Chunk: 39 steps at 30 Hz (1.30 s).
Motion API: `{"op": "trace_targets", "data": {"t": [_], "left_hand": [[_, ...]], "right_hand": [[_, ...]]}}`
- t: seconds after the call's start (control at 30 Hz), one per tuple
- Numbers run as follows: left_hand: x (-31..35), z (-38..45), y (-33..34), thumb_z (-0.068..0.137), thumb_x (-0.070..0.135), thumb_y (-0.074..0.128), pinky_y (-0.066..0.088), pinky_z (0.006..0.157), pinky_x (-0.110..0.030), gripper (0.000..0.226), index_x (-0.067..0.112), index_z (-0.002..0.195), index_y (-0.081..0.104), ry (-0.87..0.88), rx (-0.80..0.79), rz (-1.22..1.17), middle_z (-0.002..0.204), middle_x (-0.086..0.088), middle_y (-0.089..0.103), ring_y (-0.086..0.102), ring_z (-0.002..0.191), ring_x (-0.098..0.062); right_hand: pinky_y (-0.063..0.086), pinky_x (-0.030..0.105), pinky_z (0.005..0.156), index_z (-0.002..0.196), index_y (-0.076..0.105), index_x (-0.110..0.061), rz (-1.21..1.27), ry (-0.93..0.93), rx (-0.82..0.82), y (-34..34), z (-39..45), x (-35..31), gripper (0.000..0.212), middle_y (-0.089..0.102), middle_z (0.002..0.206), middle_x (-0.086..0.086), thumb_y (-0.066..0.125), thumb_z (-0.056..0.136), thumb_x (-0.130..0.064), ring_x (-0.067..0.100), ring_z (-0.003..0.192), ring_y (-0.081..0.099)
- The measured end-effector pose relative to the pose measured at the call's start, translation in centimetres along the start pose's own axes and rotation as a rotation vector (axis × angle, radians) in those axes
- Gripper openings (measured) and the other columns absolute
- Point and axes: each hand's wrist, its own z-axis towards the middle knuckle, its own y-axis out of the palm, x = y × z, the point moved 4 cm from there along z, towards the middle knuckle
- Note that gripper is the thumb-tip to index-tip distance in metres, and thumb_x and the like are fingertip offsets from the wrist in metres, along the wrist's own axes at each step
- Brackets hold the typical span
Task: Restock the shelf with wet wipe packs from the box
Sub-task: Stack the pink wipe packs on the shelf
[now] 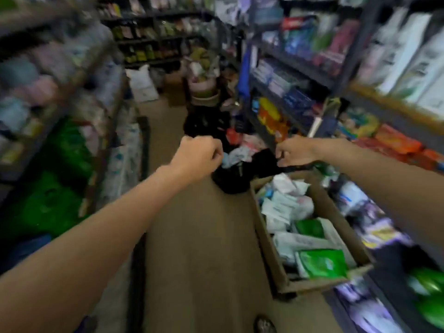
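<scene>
Motion blur smeared the shelves; left hand (199, 156) curled empty, right hand (294, 151) (loosely curled) seemingly empty above the box (269, 251).

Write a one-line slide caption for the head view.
Both hands, left and right, reach empty down a shop aisle, above a cardboard box of wet wipe packs on the floor beside the shelf.

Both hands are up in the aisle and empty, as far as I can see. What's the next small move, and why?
Probably lower the right hand into the cardboard box for the green pack: both it and the left hand seem to hold nothing, and that pack lies on top.
</scene>
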Motion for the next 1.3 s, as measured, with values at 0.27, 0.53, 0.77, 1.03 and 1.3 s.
{"op": "trace_targets", "data": {"t": [0.27, 0.53, 0.77, 1.03, 1.3], "left_hand": [[12.4, 8.5, 20.3, 0.093, 0.020, 0.039, 0.026, 0.092, -0.035, 0.022, 0.018, 0.104, 0.058, 0.077, -0.360, -0.035, 0.102, -0.002, 0.059, 0.054, 0.104, -0.023], [16.1, 8.9, 35.8, 0.089, 0.017, 0.044, 0.027, 0.100, -0.036, 0.027, 0.024, 0.110, 0.060, -0.054, -0.618, -0.063, 0.114, 0.003, 0.060, 0.056, 0.106, -0.018], [13.8, 7.3, 42.8, 0.084, 0.032, 0.061, 0.026, 0.107, -0.037, 0.061, 0.022, 0.138, 0.034, -0.020, -0.929, -0.054, 0.144, 0.001, 0.038, 0.039, 0.130, -0.020], [11.1, 5.9, 46.6, 0.087, 0.009, 0.049, 0.036, 0.098, -0.032, 0.034, 0.016, 0.119, 0.058, -0.152, -0.765, -0.111, 0.128, -0.003, 0.056, 0.048, 0.120, -0.021], [10.6, 7.7, 43.2, 0.085, 0.019, 0.065, 0.032, 0.096, -0.022, 0.071, 0.014, 0.144, 0.026, -0.210, -0.987, -0.419, 0.148, -0.006, 0.036, 0.041, 0.130, -0.022]], "right_hand": [[0.040, 0.030, 0.077, 0.110, 0.058, 0.001, 0.268, 0.136, -0.278, 19.5, -0.3, 16.5, 0.031, 0.062, 0.113, 0.016, 0.054, 0.092, -0.023, 0.029, 0.101, 0.058], [0.042, 0.036, 0.092, 0.123, 0.050, -0.006, 0.381, -0.023, -0.439, 34.4, 4.8, 18.5, 0.046, 0.051, 0.125, 0.014, 0.058, 0.089, -0.034, 0.029, 0.113, 0.049], [0.037, 0.044, 0.101, 0.140, 0.028, -0.013, 0.301, -0.067, -0.432, 38.7, 9.6, 13.8, 0.086, 0.038, 0.136, 0.012, 0.070, 0.074, -0.048, 0.032, 0.125, 0.039], [0.032, 0.055, 0.102, 0.147, 0.001, -0.010, 0.099, 0.053, -0.366, 40.8, 12.5, 7.2, 0.105, 0.028, 0.141, 0.022, 0.072, 0.075, -0.041, 0.041, 0.126, 0.035], [0.041, 0.028, 0.082, 0.132, 0.027, -0.012, 0.576, 0.085, -0.368, 35.1, 12.4, 15.7, 0.092, 0.039, 0.128, 0.010, 0.082, 0.062, -0.037, 0.030, 0.117, 0.046]]}}
